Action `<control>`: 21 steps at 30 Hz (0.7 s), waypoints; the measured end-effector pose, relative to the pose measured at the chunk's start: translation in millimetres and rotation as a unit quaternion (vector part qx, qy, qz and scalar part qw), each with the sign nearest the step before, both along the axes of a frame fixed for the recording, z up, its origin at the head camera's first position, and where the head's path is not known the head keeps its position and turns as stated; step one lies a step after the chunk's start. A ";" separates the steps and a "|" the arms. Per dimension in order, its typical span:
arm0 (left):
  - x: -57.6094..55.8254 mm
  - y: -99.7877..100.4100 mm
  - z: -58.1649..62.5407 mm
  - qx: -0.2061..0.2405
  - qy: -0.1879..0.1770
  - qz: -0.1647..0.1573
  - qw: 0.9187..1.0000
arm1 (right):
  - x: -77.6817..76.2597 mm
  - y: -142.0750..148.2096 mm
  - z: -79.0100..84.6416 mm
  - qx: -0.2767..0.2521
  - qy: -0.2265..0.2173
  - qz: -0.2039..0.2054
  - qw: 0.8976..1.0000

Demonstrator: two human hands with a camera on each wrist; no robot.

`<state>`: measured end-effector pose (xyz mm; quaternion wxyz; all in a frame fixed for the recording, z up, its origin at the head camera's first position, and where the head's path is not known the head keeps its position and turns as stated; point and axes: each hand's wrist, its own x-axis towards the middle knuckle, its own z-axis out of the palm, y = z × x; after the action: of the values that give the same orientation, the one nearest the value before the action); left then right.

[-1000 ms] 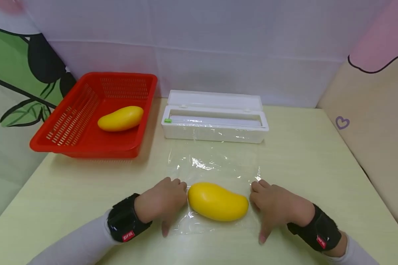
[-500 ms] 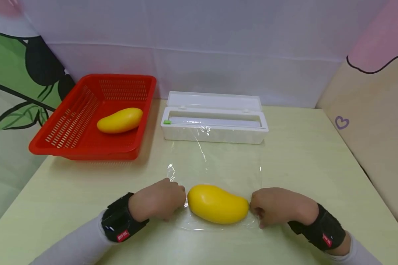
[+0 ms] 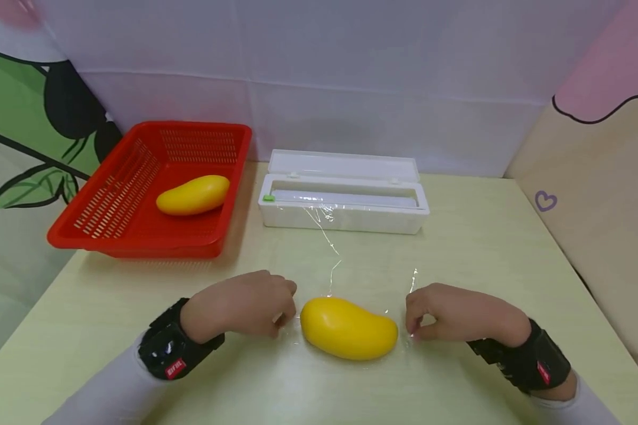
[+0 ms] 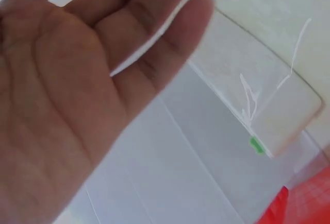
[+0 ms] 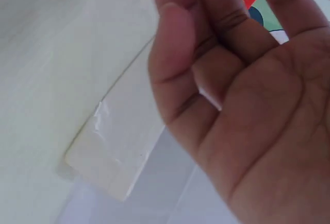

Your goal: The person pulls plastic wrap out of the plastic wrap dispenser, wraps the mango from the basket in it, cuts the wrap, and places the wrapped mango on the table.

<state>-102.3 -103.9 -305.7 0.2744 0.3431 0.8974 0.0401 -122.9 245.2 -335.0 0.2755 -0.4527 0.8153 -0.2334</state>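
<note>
Head view has 2 bare hands near its lower middle, with 1 yellow mango [image 3: 348,329] lying between them on clear film [image 3: 340,265], which is spread on the pale table [image 3: 510,254]. The fruit is on its side, its thicker end toward the left hand [image 3: 241,302] and its narrower end toward the right hand [image 3: 465,313]; both hands are near to the fruit, but a small gap is visible on each side. The right hand pinches the clear film: its thumb and forefinger come together at the tips, just beside the fruit, and form a small ring. The left hand has bent fingers, with thumb and forefinger close to each other; I cannot tell if the film is between them. In both wrist views, some fingertips are cut off by the upper edge. The film goes back to a white box [image 3: 342,221], whose lid [image 3: 345,165] stands open; inside is a pale roll [image 3: 345,198], and a small green piece [image 3: 269,198] sits at its left end. Left of the box is a red basket [image 3: 66,241], with another mango [image 3: 194,196] lying in it, also yellow.
</note>
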 end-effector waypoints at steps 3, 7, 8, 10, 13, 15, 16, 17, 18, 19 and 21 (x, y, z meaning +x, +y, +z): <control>-7.7 -4.8 -1.3 0.047 -0.006 -0.018 0.999 | -5.5 2.0 -5.7 -0.047 -0.005 0.024 0.999; -18.5 -10.0 -8.9 0.145 -0.016 -0.062 0.987 | -11.8 3.5 -14.1 -0.102 -0.011 0.034 0.994; -21.1 -10.6 -11.0 0.172 -0.023 -0.070 0.982 | -13.1 3.4 -15.8 -0.112 -0.014 0.032 0.993; -25.8 -11.0 -15.5 0.221 -0.042 -0.080 0.971 | -15.6 3.2 -18.8 -0.126 -0.021 0.020 0.992; -31.9 -10.2 -23.1 0.275 -0.079 -0.072 0.955 | -18.8 3.0 -21.5 -0.137 -0.038 0.002 0.990; -35.2 -9.2 -27.7 0.300 -0.107 -0.056 0.946 | -20.7 3.1 -22.5 -0.140 -0.054 -0.007 0.989; -36.5 -8.9 -30.0 0.309 -0.120 -0.046 0.942 | -21.5 3.3 -23.4 -0.143 -0.063 -0.011 0.988; -37.9 -8.7 -32.4 0.317 -0.131 -0.037 0.939 | -22.3 3.4 -24.2 -0.144 -0.072 -0.014 0.987; -39.2 -8.7 -34.3 0.325 -0.142 -0.025 0.935 | -23.1 3.7 -25.2 -0.145 -0.079 -0.015 0.986; -40.3 -8.9 -36.0 0.333 -0.150 -0.014 0.931 | -23.9 4.0 -26.1 -0.145 -0.085 -0.016 0.986; -42.4 -10.0 -38.9 0.350 -0.167 0.009 0.922 | -25.4 4.8 -28.5 -0.144 -0.096 -0.018 0.985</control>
<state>-144.7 -113.9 -344.6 0.2827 0.3978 0.7703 0.4105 -148.3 250.0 -363.5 0.2801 -0.4486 0.7508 -0.3957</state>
